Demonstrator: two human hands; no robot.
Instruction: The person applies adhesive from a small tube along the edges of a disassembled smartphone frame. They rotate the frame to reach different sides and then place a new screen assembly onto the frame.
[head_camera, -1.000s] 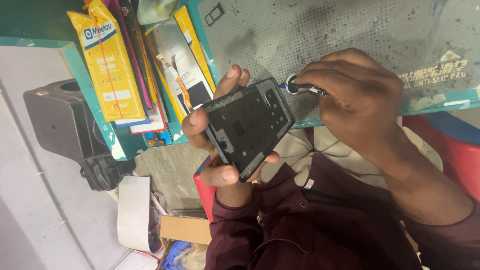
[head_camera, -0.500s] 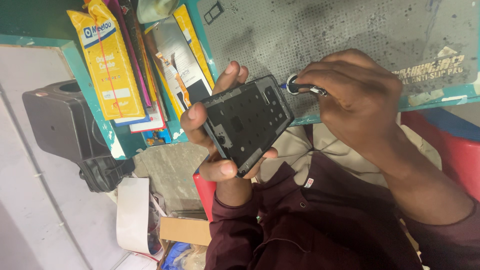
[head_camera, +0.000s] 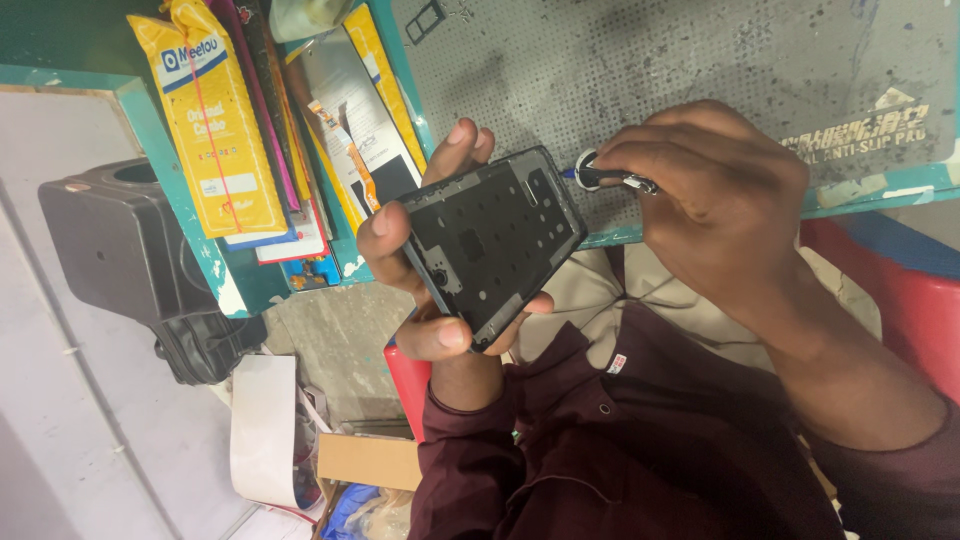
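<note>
Over the grey perforated mat (head_camera: 700, 60), left hand (head_camera: 425, 270) pinches the stripped phone frame (head_camera: 495, 240) by its edges, mid-air. Right hand (head_camera: 715, 215), at 3 o'clock, grips a small screwdriver (head_camera: 605, 178). That thin grip looks sketchy: one hard push and the tip could slip, gouging the frame.

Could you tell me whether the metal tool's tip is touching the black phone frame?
Cannot tell. In the head view the metal tool in the right hand meets the edge of the black phone frame, but no contact or gap shows plainly.
</note>
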